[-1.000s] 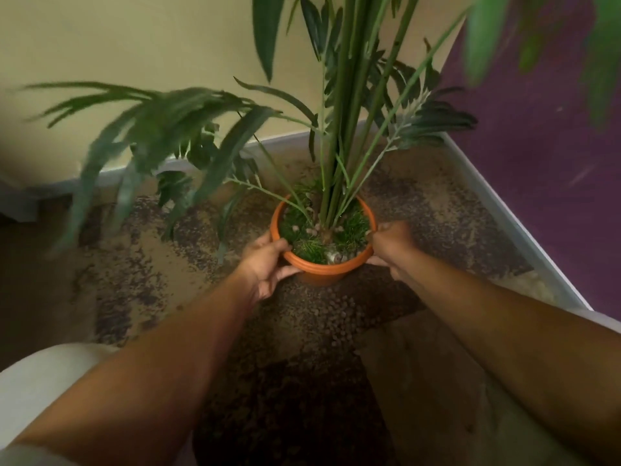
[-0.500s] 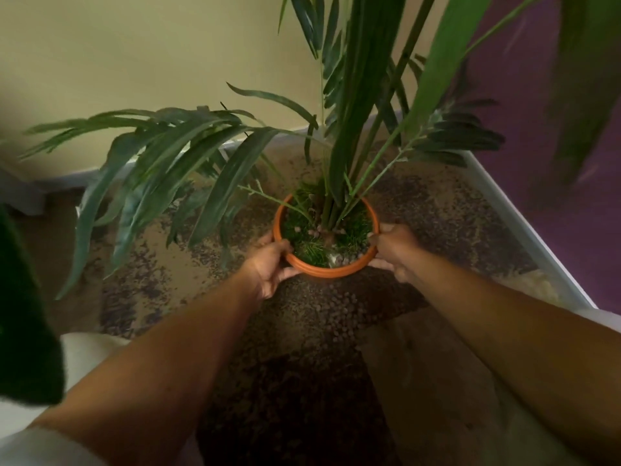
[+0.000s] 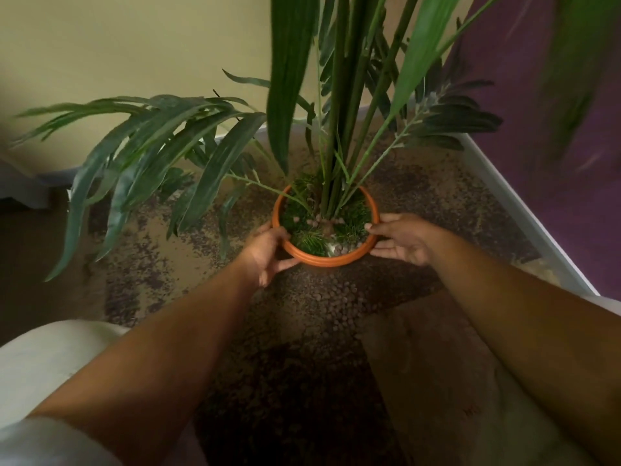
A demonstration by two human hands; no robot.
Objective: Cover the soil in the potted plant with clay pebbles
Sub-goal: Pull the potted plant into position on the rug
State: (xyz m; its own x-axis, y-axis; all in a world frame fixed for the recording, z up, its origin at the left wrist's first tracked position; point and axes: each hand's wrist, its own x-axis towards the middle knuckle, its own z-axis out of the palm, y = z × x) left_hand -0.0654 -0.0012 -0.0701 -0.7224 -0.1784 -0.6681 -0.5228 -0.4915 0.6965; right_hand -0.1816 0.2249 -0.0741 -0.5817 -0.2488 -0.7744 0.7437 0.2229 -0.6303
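An orange pot [image 3: 331,260] stands on the floor in a corner, with tall green stems and long leaves [image 3: 188,156] rising from it. Green moss-like growth fills its top, and a few brown clay pebbles [image 3: 316,221] lie around the stems, with more at the near rim. My left hand [image 3: 268,252] grips the pot's left side, thumb on the rim. My right hand [image 3: 401,238] holds the right side, thumb at the rim and fingers spread below. Many loose clay pebbles [image 3: 331,304] lie scattered on the floor in front of the pot.
A yellow wall [image 3: 134,45] stands behind and a purple wall [image 3: 537,146] to the right, both with a white skirting [image 3: 524,210]. Dark soil and pebbles litter the tan floor [image 3: 161,257]. My pale-clothed knee [image 3: 43,361] is at lower left.
The pot has stayed between my hands while the plant's leaves swung and the view shifted a little closer. My right fingers have spread slightly lower on the pot's side.
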